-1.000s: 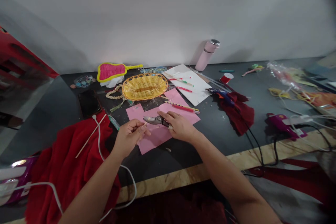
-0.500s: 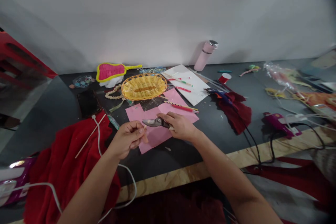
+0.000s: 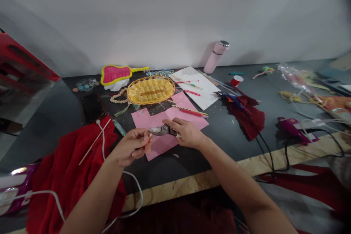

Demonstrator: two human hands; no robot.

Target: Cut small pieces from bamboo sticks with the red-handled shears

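Observation:
My right hand is wrapped round the handles of a pair of pruning shears, whose metal blades point left. Their tip reaches the fingers of my left hand. That hand is closed in a pinch on a small pale piece, too small to name; part of it sticks out below the thumb. Pink paper lies on the table under the shears. Just beyond it sits a yellow woven basket with an orange rim.
Red cloth with a white cable and a thin stick covers the table's left front. A phone lies behind it. At the back stands a pink bottle. Pencils, white paper, dark red fabric and a purple glue gun lie rightward.
My left hand has turned slightly, and the pale piece in it has shifted a little to the left. The shears have moved very slightly left, their tip staying at my left fingers.

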